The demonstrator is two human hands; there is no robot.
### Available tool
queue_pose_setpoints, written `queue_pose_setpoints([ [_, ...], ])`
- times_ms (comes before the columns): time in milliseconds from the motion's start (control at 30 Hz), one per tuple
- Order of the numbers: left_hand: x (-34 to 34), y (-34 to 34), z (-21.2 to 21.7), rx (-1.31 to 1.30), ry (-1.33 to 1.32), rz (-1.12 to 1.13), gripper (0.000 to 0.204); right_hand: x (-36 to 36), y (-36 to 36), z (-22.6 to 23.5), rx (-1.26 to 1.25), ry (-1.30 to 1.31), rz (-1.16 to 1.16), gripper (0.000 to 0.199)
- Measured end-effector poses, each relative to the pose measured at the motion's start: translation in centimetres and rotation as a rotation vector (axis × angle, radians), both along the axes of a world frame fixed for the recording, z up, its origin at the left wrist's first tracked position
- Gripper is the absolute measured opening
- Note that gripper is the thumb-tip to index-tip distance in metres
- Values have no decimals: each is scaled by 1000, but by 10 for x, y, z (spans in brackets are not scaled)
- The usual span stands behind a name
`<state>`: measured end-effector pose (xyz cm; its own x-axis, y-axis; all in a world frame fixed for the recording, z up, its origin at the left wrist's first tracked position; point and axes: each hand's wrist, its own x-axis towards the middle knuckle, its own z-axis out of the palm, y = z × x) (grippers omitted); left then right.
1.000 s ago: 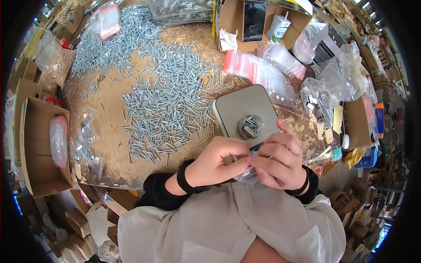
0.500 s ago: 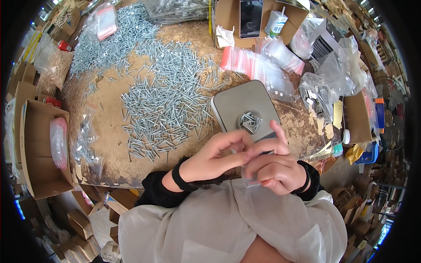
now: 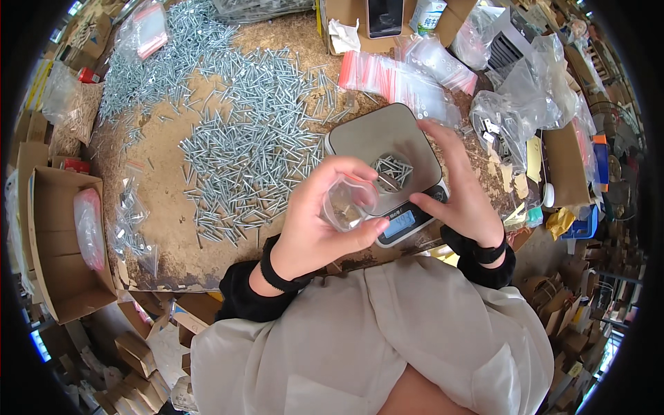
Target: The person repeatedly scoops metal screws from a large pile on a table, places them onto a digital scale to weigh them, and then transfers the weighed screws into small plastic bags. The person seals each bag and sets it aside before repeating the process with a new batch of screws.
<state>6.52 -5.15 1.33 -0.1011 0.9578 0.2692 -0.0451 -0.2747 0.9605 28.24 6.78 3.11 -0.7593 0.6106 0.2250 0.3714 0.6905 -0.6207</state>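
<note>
A small clear plastic zip bag (image 3: 351,202) with a reddish rim is in my left hand (image 3: 308,211), its mouth spread into a round opening. Thumb and fingers curve around its sides. Just right of it stands a digital scale (image 3: 360,131) with a grey metal plate and a lit display at its near edge. Screws (image 3: 394,168) fill a small round cup on the plate. Over the scale's right side, my right hand (image 3: 462,190) has its thumb and fingers apart, the thumb close to the cup. Nothing shows in that hand.
A wide heap of loose screws (image 3: 242,152) covers the table's left and middle. Flat red-edged zip bags (image 3: 394,79) lie behind the scale. A cardboard box (image 3: 59,242) stands at the left edge, and bagged metal parts (image 3: 494,131) lie to the right.
My hands have parted and moved forward from near my body. The left now holds the bag spread beside the scale; the right has moved over the scale's right side. The view has shifted slightly.
</note>
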Motion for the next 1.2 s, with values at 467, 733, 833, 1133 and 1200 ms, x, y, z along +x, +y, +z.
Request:
queue_pose_setpoints([
  [467, 2, 5, -6, -196, 356, -178, 53, -14, -8, 8, -102, 245, 198, 89],
  [733, 12, 3, -19, -115, 53, -556, 59, -26, -14, 43, 128, 1, 533, 90],
  [833, 10, 2, -23, -150, 49, -585, 53, -27, -16, 46, 89, -31, 545, 93],
  [1133, 14, 1, -11, -267, -56, -722, 71, -29, -21, 39, -99, 31, 478, 103],
  [1200, 14, 1, -8, -289, -55, -747, 71, -27, -21, 44, -130, -43, 470, 107],
])
